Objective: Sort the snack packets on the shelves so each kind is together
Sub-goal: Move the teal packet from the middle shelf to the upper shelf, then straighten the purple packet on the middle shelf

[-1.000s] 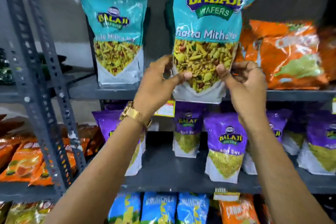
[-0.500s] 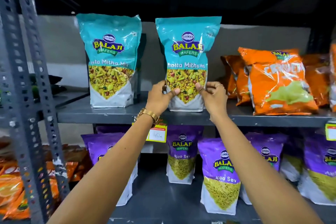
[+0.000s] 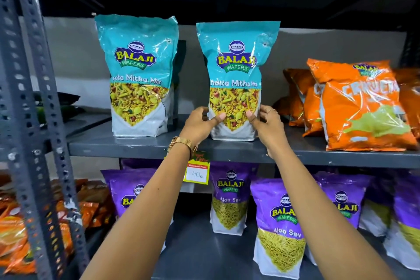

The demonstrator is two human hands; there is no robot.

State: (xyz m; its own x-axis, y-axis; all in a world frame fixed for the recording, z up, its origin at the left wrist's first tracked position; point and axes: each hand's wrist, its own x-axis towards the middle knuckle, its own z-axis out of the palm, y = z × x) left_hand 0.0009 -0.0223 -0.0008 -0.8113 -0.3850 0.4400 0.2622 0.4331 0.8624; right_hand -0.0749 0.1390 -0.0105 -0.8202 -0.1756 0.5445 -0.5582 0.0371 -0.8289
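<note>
A teal Khatta Mitha Mix packet [image 3: 236, 63] stands upright on the upper grey shelf [image 3: 136, 146]. My left hand [image 3: 200, 125] grips its lower left side and my right hand [image 3: 267, 123] grips its lower right side, thumbs on the front. A second teal packet of the same kind [image 3: 138, 70] stands to its left, a small gap between them. Orange Crunchex packets [image 3: 361, 107] lean at the right of the same shelf.
Purple Aloo Sev packets [image 3: 279, 227] stand along the shelf below. A yellow price tag [image 3: 196, 173] hangs from the upper shelf's edge. A perforated grey upright [image 3: 34, 120] rises at the left, with orange packets [image 3: 16, 234] beyond it.
The teal packet went from held up close in the air to standing on the upper shelf beside the other teal packet. Both hands stay on its lower sides.
</note>
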